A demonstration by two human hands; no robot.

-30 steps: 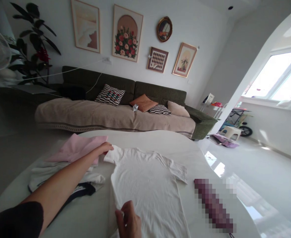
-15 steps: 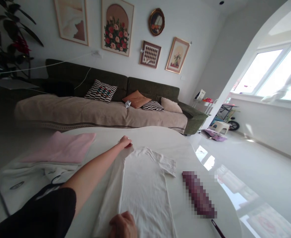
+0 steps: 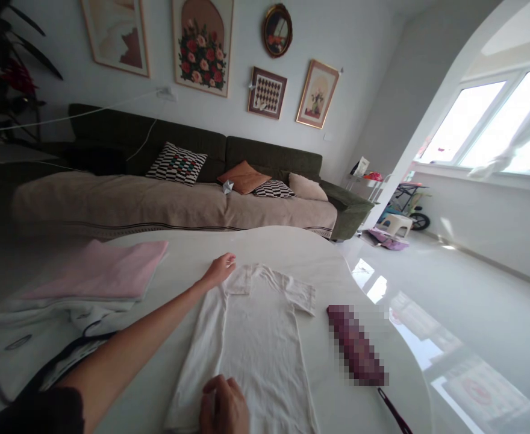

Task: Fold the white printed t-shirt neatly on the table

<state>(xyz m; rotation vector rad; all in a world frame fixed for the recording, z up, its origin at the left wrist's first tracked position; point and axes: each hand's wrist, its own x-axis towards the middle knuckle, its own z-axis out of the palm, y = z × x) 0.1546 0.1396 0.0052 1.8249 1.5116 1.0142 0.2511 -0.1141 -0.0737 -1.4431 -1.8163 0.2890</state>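
A white short-sleeved T-shirt is spread out on the white table, with a lengthwise crease or fold line down its left part. Its left sleeve lies turned inward at the shoulder, while the right sleeve points outward. Just beside that left sleeve is my left hand, fingers loosely bent and slightly apart, with no cloth visible in them. Low on the shirt rests my right hand, its fingers bent and the thumb apart; the fingertips are partly hidden.
Pink folded cloth lies on white garments at the table's left. A blurred-out maroon item with a dark strap lies right of the shirt, near the table's curved edge. Beyond stands a green sofa with cushions.
My left hand has let go of the left sleeve, which now lies turned inward, and has drawn slightly left. My right hand stays low on the shirt. The view has shifted a little.
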